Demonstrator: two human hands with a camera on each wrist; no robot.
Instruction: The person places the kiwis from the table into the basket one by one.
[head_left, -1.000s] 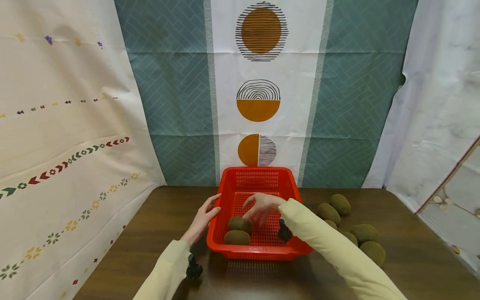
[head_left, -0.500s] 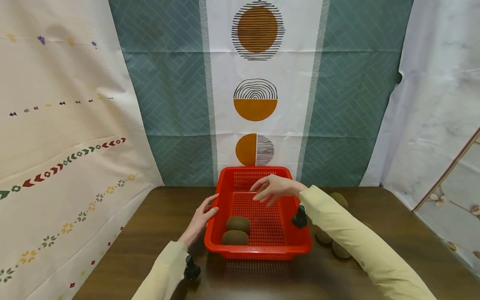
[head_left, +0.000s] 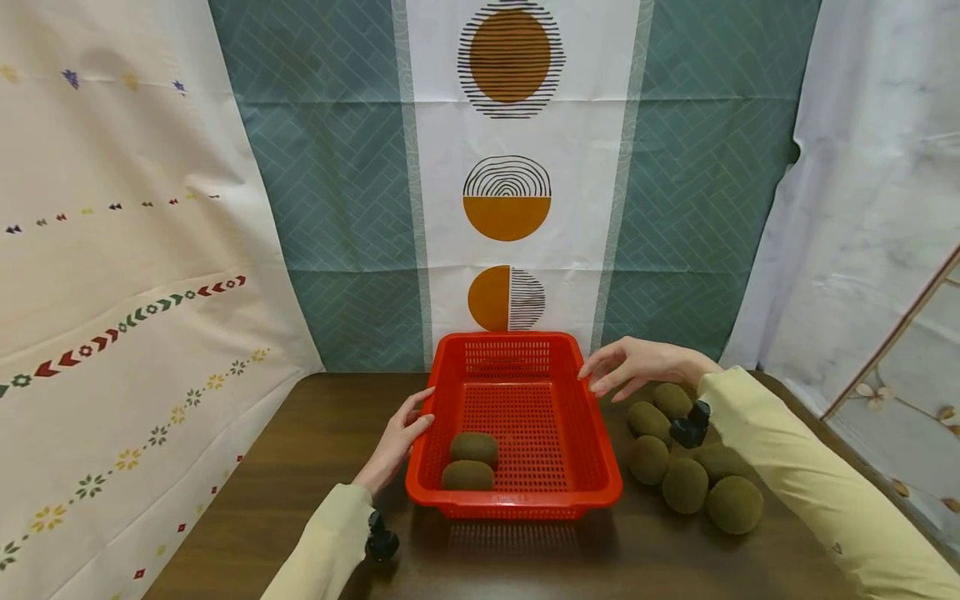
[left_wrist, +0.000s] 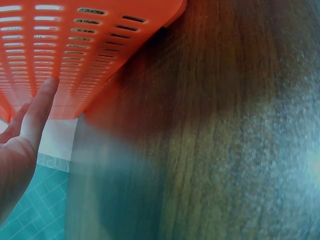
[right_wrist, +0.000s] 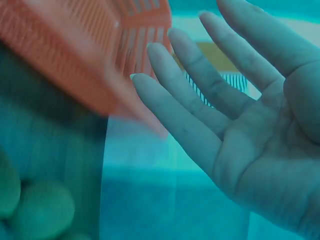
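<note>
A red plastic basket [head_left: 517, 500] with slotted walls stands on the table, two brown fuzzy kiwis [head_left: 474, 448] lying in its near left corner. My left hand [head_left: 397, 437] rests its fingers against the basket's left side; in the left wrist view a fingertip [left_wrist: 51, 82] touches the slotted wall. Over the basket's right rim hovers my right hand [head_left: 633, 367], fingers spread and loosely bent, holding nothing. The right wrist view shows its bare palm [right_wrist: 265, 145]. Several more kiwis [head_left: 685, 485] lie in a group on the table below and beside my right forearm.
The dark wooden table [head_left: 315, 450] ends at a hanging green and white curtain [head_left: 352, 317] just behind the basket. Pale patterned cloth [head_left: 150, 375] hangs at the left, and a marbled cloth [head_left: 862, 250] at the right.
My right hand has risen from above the two kiwis inside the basket and swung right, past the right rim. The left hand has stayed at the basket's side.
</note>
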